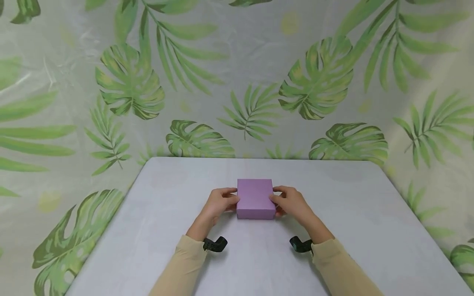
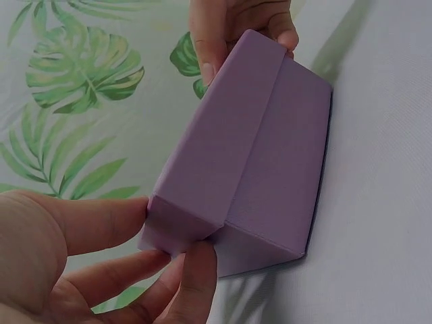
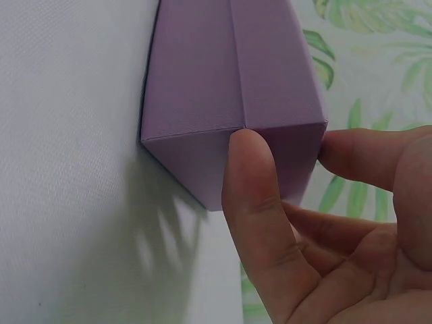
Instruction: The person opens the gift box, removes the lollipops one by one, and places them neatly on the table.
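Note:
A closed purple box (image 1: pixel 254 195) sits on the white table, its lid (image 2: pixel 202 148) seated over the lower part (image 2: pixel 283 169) with a seam along the side. My left hand (image 1: pixel 221 202) holds the lid's left end, thumb at the upper edge and a fingertip by the seam. On the opposite end, my right hand (image 1: pixel 292 202) grips the lid in the same manner, one finger (image 3: pixel 251 169) against the seam in the right wrist view. What the box contains is hidden.
The white table (image 1: pixel 200 172) stretches out on all sides of the box. Behind it hangs a pale curtain (image 1: pixel 259 70) printed with green leaves. Each wrist wears a black camera mount, the left one (image 1: pixel 215 245) close above the tabletop.

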`<state>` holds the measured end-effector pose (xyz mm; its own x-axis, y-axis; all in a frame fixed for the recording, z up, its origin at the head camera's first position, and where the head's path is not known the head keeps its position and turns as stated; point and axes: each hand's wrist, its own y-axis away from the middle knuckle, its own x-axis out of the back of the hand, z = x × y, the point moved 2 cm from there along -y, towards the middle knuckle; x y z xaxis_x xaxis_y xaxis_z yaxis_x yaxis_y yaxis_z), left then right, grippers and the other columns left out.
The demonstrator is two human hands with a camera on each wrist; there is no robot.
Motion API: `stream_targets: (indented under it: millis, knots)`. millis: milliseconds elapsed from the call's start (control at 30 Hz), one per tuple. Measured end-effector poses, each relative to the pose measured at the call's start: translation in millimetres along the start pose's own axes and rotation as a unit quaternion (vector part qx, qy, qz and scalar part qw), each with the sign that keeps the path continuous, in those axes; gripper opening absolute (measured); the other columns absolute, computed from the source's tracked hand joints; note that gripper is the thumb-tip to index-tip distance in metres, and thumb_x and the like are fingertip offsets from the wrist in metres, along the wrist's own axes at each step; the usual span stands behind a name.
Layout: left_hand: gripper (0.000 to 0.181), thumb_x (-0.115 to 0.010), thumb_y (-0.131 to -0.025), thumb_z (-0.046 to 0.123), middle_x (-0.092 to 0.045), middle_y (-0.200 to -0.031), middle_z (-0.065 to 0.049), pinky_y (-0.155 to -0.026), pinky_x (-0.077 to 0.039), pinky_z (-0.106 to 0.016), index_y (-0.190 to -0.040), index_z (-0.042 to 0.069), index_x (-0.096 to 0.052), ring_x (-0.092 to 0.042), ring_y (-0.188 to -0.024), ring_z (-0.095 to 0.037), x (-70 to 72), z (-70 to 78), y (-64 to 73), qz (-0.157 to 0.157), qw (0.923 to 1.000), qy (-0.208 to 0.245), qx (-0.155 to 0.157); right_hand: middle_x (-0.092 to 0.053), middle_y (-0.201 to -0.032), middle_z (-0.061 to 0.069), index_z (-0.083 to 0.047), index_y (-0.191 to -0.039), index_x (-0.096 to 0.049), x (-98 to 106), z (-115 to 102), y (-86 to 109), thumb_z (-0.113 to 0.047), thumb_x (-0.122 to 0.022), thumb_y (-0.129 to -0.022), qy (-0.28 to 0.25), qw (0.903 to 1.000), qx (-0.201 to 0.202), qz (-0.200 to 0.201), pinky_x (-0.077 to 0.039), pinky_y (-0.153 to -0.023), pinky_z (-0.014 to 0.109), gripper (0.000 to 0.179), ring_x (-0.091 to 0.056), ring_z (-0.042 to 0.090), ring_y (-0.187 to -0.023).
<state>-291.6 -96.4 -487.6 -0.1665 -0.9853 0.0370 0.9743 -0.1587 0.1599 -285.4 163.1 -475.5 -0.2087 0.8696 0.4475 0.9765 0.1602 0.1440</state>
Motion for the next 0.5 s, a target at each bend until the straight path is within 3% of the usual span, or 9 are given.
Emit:
stream_targets:
  millis: [500]
  knots:
    - [0.044, -0.071, -0.092, 0.002, -0.067, -0.103, -0.016, -0.081, -0.059, -0.038, -0.134, -0.004, -0.061, -0.070, -0.082, -0.019, -2.2, 0.9, 1.4, 0.014, 0.9999, -0.003, -0.003, -0.069, -0.092, 0.011, -0.004, -0.144, -0.052, -0.1, -4.3, 4.8, -0.025, -0.067, -0.097, -0.007, 1.0000, 0.005, -0.001, -0.060, -0.063, 0.040, 0.054, -0.068, 0.023, -0.065]
